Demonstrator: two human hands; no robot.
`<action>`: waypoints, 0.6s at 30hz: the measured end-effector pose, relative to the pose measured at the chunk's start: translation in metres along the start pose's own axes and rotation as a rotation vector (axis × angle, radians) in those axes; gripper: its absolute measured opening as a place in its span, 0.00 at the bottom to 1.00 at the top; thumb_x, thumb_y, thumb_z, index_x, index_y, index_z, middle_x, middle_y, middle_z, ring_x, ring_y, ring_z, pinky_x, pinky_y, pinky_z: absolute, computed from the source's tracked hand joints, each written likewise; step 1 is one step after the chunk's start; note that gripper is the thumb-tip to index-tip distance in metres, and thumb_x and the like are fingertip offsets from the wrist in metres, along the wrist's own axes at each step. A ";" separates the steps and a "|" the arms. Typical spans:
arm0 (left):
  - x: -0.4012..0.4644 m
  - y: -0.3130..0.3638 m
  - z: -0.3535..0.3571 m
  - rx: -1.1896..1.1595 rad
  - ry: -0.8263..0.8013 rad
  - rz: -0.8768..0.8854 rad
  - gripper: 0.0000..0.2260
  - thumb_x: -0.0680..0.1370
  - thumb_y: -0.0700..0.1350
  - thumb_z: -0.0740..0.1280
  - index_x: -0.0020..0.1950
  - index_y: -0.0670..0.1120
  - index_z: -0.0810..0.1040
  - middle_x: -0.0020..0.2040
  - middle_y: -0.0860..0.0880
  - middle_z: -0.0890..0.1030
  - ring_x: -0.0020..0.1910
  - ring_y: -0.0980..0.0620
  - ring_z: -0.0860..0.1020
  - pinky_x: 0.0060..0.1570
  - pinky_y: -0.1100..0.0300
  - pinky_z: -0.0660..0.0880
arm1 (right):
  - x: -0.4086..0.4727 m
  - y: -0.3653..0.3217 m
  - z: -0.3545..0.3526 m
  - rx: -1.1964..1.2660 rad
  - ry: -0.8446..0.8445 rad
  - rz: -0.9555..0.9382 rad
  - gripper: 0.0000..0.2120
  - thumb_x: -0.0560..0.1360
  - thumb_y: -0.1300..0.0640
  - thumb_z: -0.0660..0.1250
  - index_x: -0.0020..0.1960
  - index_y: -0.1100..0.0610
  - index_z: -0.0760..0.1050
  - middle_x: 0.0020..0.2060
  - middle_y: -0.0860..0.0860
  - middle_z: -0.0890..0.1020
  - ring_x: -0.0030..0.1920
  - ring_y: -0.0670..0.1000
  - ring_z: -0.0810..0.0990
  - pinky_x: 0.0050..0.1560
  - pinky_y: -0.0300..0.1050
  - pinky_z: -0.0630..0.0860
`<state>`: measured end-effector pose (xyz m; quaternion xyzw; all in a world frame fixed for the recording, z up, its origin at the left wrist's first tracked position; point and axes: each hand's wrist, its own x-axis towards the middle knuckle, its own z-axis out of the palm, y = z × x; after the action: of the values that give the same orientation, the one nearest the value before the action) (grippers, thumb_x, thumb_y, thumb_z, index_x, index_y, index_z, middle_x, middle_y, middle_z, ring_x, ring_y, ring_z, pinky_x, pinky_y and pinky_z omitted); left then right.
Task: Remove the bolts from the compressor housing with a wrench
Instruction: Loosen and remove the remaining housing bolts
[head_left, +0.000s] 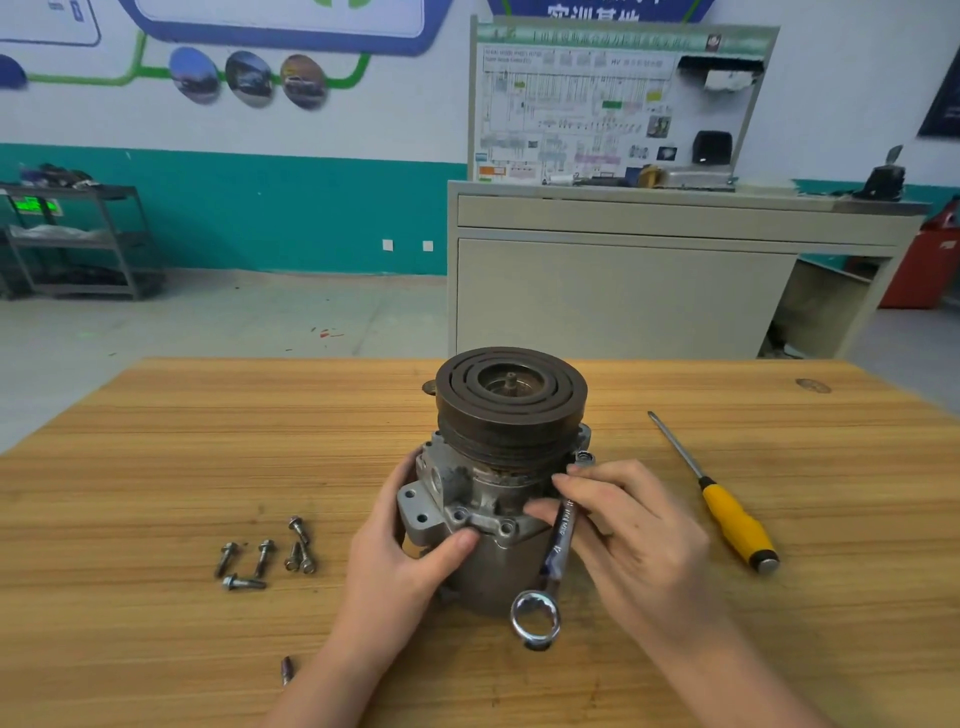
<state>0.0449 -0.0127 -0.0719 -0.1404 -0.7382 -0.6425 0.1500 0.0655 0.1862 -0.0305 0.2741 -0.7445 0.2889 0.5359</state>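
Right hand (623, 525): fingers pinch the wrench (558, 540) shaft partway along.
Wrench: far ring end sits at the housing's right flange beyond the fingertips; near ring end hangs free below the hand.
Left hand (410, 545): curled round the compressor housing (467, 499), thumb pressed on its front.
Compressor housing: upright between both hands, dark pulley (511, 395) on top.
Bolts (265, 556): loose cluster on the wooden table (156, 467), left of the left hand.
Screwdriver (727, 509): yellow handle, lying right of the right hand.

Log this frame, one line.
left hand holds compressor | right hand holds wrench on housing | loose bolts on table
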 end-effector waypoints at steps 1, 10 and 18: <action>0.000 0.000 0.000 0.001 0.000 -0.003 0.35 0.60 0.64 0.74 0.64 0.67 0.64 0.57 0.74 0.74 0.58 0.70 0.73 0.51 0.79 0.69 | -0.001 0.000 0.002 -0.009 0.008 0.001 0.09 0.71 0.58 0.73 0.45 0.65 0.83 0.38 0.56 0.82 0.43 0.46 0.80 0.45 0.35 0.77; -0.001 0.005 0.003 -0.026 0.038 0.028 0.34 0.60 0.61 0.73 0.64 0.65 0.65 0.55 0.75 0.75 0.56 0.74 0.73 0.42 0.80 0.70 | 0.004 0.012 0.010 0.607 0.629 0.932 0.11 0.81 0.54 0.52 0.46 0.55 0.69 0.33 0.48 0.82 0.25 0.47 0.75 0.25 0.36 0.70; 0.002 0.005 0.003 0.008 0.038 0.033 0.34 0.59 0.61 0.73 0.63 0.65 0.65 0.56 0.76 0.74 0.57 0.75 0.72 0.49 0.82 0.66 | 0.053 0.079 0.006 1.053 0.018 1.545 0.09 0.83 0.60 0.53 0.45 0.58 0.68 0.25 0.52 0.78 0.19 0.46 0.69 0.18 0.34 0.64</action>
<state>0.0452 -0.0095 -0.0672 -0.1397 -0.7352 -0.6397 0.1754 -0.0092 0.2306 0.0083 -0.0917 -0.4893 0.8672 0.0079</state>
